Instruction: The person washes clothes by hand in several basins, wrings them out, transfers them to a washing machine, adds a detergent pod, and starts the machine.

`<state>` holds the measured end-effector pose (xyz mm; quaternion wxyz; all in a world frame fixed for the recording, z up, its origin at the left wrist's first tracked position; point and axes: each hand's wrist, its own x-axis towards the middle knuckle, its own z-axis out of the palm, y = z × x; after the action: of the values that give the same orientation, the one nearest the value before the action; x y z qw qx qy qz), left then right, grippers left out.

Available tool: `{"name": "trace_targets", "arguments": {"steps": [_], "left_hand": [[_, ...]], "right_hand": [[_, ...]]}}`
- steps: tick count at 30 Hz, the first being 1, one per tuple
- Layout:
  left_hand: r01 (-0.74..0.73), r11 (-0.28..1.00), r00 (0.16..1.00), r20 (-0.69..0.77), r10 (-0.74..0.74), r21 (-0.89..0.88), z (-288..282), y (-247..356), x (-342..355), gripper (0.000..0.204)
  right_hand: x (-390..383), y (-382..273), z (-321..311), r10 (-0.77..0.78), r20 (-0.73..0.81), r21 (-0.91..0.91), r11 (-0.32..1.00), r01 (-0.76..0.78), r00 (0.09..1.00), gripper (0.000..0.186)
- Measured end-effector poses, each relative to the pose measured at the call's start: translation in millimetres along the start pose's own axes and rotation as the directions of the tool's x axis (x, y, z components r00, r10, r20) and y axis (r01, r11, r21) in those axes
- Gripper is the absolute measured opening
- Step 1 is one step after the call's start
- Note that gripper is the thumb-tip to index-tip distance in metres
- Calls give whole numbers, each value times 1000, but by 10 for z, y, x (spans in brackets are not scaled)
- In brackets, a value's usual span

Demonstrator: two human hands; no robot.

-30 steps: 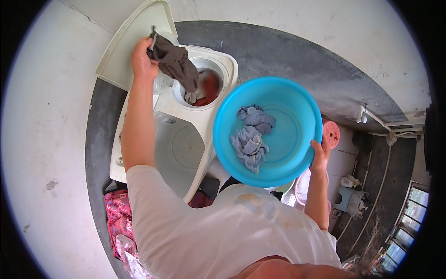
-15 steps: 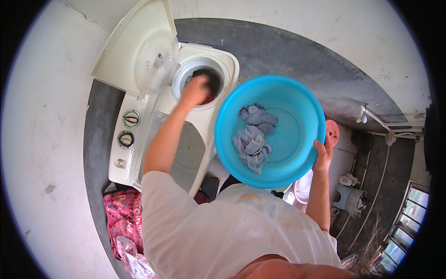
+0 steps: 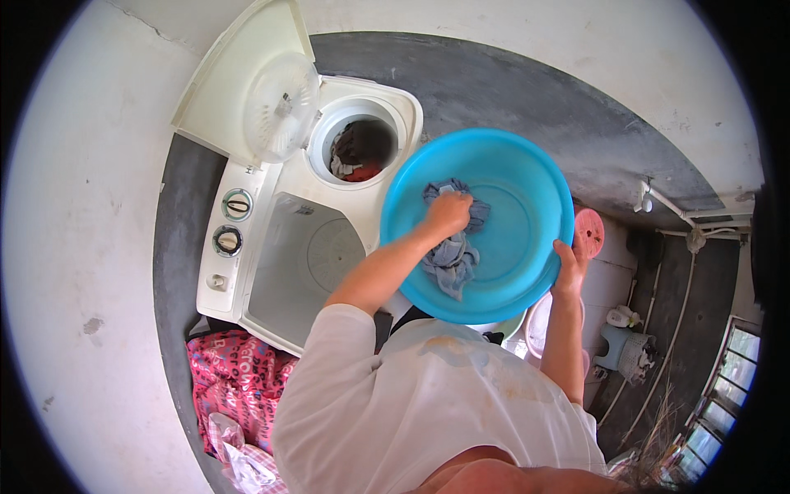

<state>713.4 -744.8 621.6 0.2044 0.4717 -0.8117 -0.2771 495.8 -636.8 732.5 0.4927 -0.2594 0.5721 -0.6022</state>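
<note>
In the head view my left hand (image 3: 447, 212) is closed on crumpled blue-grey cloths (image 3: 451, 265) inside a round blue plastic basin (image 3: 520, 165). My right hand (image 3: 569, 267) grips the basin's right rim. Left of the basin stands a cream twin-tub washing machine (image 3: 304, 183) with two dials at its left. Its small round drum (image 3: 319, 136) holds dark brown, white and red laundry (image 3: 362, 173); its larger tub (image 3: 288, 255) is uncovered. A cream lid (image 3: 210, 99) stands raised at the back left, with a clear round inner cover (image 3: 278, 105) beside the drum.
A pink patterned cloth bundle (image 3: 230, 370) lies below the machine. A pink round object (image 3: 589, 233) and pale basins (image 3: 539, 325) sit behind and under my basin. White pipes (image 3: 666, 210), a perforated container (image 3: 634, 358) and a barred window (image 3: 728, 375) are at the right.
My left hand has dropped the dark brown cloth into the round drum and moved right into the basin onto the blue-grey cloths. My right hand still holds the rim.
</note>
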Motion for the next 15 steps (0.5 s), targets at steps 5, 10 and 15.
{"name": "trace_targets", "arguments": {"steps": [5,10,15], "left_hand": [[-111,983,982,-137,132,147,-420,83,-60,6],[145,985,989,25,-143,-97,-741,-152,-48,12],[-8,583,956,-178,-235,-813,-1326,199,-33,12]], "right_hand": [[5,35,-12,14,-38,13,1000,-14,999,48],[59,-14,7,4,-6,22,1000,-4,1000,48],[60,-22,-7,14,-8,10,1000,-14,1000,48]]}}
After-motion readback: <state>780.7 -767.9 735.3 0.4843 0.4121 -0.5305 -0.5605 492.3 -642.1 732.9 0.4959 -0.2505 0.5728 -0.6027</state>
